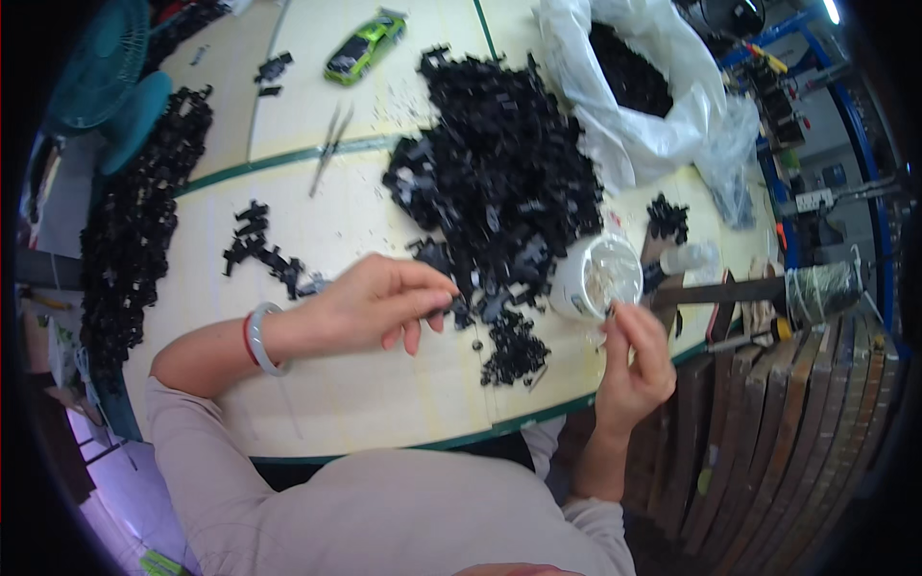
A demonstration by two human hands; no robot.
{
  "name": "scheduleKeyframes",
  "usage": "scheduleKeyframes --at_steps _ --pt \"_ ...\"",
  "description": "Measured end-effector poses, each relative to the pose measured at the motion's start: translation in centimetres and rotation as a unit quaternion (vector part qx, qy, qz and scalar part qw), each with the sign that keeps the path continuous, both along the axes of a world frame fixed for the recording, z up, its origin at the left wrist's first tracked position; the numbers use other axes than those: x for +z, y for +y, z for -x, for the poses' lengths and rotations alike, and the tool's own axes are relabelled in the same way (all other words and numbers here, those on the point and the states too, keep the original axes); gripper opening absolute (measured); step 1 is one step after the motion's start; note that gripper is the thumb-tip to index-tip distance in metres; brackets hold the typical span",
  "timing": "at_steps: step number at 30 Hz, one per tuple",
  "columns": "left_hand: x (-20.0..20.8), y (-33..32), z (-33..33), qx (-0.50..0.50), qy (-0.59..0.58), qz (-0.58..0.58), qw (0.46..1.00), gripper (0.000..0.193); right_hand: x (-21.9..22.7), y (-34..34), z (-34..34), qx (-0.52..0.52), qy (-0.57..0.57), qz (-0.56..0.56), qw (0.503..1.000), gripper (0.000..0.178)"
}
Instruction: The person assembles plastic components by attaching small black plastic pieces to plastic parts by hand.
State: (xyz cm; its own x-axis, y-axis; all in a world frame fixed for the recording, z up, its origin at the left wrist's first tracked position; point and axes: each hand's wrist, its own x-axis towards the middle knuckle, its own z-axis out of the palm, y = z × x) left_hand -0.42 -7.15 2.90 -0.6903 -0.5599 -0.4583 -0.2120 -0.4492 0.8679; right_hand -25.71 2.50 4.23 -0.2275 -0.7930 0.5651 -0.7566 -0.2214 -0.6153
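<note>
My left hand [384, 302] is closed in a pinch over the table, left of the small pile. A small black plastic part shows at its fingertips, partly hidden by the fingers. Beside the near rim of a white tub [573, 278], my right hand [639, 360] has thumb and forefinger pressed together. What it pinches is too small to make out. Pale, thin bits lie inside the tub. A big heap of black plastic parts [499, 154] spreads beyond both hands. Between the hands lies a smaller pile of tiny black pieces [514, 350].
Tweezers [330, 152] and a green toy car [365, 46] lie farther back. Black parts [144, 221] line the left side near a teal fan [106, 77]. A white plastic bag [615, 144] holds more black parts. Stacked boards [768, 432] stand beyond the right table edge.
</note>
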Motion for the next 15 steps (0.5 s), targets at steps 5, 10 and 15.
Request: scheduleKeyframes --at_steps 5,10,15 --pt "-0.1 -0.5 -0.3 0.008 0.041 -0.058 0.997 0.026 0.3 -2.7 1.8 0.009 0.226 0.046 0.973 0.028" --pt "-0.2 -0.2 -0.1 0.019 0.081 -0.163 0.983 0.027 0.2 -3.2 2.3 0.027 0.320 0.029 0.947 0.034" --pt "-0.5 -0.1 -0.1 -0.012 0.162 -0.210 0.964 0.032 0.4 -2.9 2.2 0.028 0.346 -0.009 0.938 0.030"
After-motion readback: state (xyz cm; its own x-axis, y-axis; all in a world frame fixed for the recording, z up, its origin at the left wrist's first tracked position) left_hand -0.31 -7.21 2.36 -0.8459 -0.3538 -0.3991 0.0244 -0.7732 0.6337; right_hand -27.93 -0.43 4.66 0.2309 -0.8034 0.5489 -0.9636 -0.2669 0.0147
